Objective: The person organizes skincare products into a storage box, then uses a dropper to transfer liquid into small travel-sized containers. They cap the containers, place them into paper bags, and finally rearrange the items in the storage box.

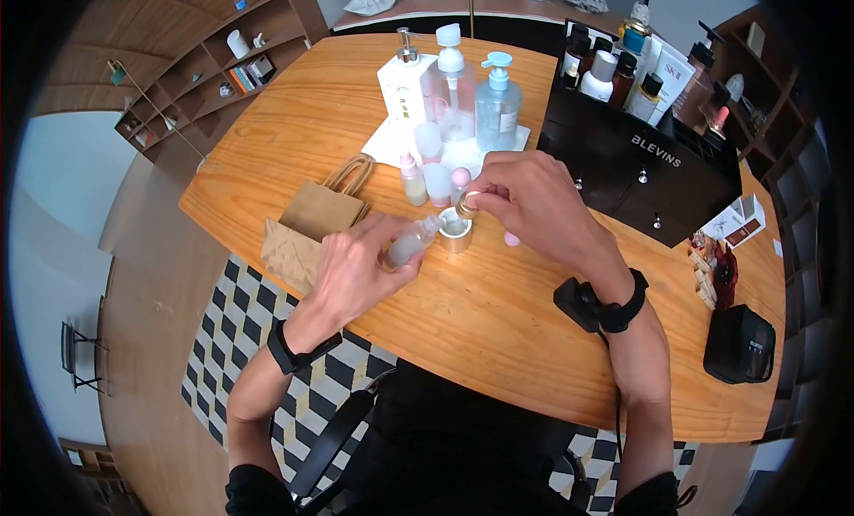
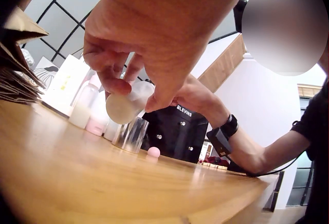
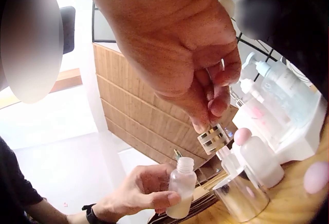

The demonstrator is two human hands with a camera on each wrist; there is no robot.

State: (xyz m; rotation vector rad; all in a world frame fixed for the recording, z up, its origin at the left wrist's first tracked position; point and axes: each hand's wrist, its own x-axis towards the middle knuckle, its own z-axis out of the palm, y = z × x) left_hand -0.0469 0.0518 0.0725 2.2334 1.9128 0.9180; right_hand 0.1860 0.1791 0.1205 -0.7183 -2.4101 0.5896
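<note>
My left hand grips a small clear bottle partly filled with whitish liquid. In the head view it leans toward a shiny gold jar with a white rim; in the right wrist view its threaded neck is uncapped. Between thumb and fingertips, my right hand pinches a gold, banded cap-like piece right over the jar's mouth. A loose pink ball-shaped cap lies on the table beside the jar. Just behind stand small bottles, one with a round pink top.
Pump bottles stand on a white tray at the back. Brown paper bags are at the left, near the table edge. A black cosmetics box full of bottles occupies the back right, with a black pouch farther forward.
</note>
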